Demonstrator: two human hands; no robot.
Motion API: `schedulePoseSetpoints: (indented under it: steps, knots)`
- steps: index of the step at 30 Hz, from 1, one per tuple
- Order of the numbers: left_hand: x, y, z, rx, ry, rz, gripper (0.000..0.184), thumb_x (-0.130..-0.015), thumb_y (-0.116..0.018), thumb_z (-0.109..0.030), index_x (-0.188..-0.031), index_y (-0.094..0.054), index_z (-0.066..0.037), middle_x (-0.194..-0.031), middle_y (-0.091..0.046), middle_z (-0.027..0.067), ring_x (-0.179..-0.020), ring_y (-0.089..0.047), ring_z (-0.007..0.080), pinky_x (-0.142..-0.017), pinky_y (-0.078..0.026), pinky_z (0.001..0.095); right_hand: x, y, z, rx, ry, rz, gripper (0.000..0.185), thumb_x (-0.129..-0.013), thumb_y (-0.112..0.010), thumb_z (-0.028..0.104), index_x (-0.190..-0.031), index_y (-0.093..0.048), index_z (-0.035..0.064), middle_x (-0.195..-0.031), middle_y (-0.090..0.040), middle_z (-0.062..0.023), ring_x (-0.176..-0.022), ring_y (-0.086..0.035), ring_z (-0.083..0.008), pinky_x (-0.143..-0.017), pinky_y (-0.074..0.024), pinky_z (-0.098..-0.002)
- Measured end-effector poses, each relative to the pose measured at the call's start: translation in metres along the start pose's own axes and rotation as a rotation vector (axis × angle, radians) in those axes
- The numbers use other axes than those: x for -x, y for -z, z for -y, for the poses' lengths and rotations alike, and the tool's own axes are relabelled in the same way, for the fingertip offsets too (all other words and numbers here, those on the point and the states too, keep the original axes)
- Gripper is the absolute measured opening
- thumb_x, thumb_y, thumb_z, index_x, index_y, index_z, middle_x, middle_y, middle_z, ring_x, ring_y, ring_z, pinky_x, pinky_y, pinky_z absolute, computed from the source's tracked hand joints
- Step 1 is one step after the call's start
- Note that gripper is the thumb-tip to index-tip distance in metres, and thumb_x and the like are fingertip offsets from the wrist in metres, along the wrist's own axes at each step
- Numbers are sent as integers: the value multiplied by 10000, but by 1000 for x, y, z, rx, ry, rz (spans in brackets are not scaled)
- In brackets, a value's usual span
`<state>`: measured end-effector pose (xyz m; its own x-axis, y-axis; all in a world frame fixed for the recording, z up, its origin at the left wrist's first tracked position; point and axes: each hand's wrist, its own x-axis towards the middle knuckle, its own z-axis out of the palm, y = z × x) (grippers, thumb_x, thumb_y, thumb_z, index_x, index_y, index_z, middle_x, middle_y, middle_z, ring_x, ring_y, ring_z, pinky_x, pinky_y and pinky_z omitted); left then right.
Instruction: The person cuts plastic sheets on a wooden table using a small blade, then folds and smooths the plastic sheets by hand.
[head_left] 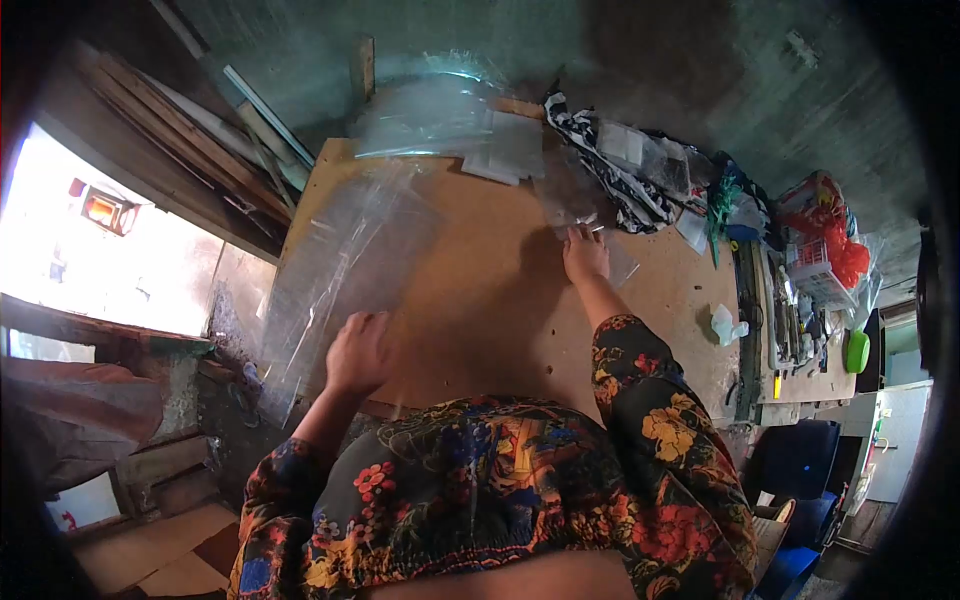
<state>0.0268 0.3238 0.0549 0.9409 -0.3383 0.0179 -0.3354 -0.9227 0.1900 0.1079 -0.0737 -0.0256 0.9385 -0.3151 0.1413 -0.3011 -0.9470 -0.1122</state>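
My right hand reaches to the far middle of a brown wooden board. Its fingers are closed on a thin clear plastic bag lying beside a black-and-white cloth. Nearer me, my left hand is over the left part of the board, its fingers loosely bent and a little apart, with nothing seen in them. Close to it, a large clear plastic sheet spreads along the board's left side and hangs past the edge.
More clear plastic and a flat stack of bags lie at the back. The patterned cloth is bunched at the back right. A crumpled white piece, tools and a basket are to the right. Planks lean at left.
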Motion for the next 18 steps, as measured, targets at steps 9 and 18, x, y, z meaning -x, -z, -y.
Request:
schedulePoseSetpoints:
  steps: [9,18]
  knots:
    - [-65,-55,-105,1985,832,805,464,-818,-586,-256,-1206,-416,-65,-1076,-530,102,-890,-567,246,-731,-484,339,82,58,8,-416,35,382,220,-827,-440,157,-1012,-540,92,-1037,-565,-136,-928,-566,-307,-740,-489,-408]
    - [-58,-78,-133,1609,665,379,196,-812,-580,-169,-958,-546,-42,-857,-598,62,-685,-578,176,-592,-483,239,161,70,-47,-352,439,-130,304,-726,-532,86,-1030,-534,98,-1096,-527,-119,-982,-529,-299,-781,-455,-398]
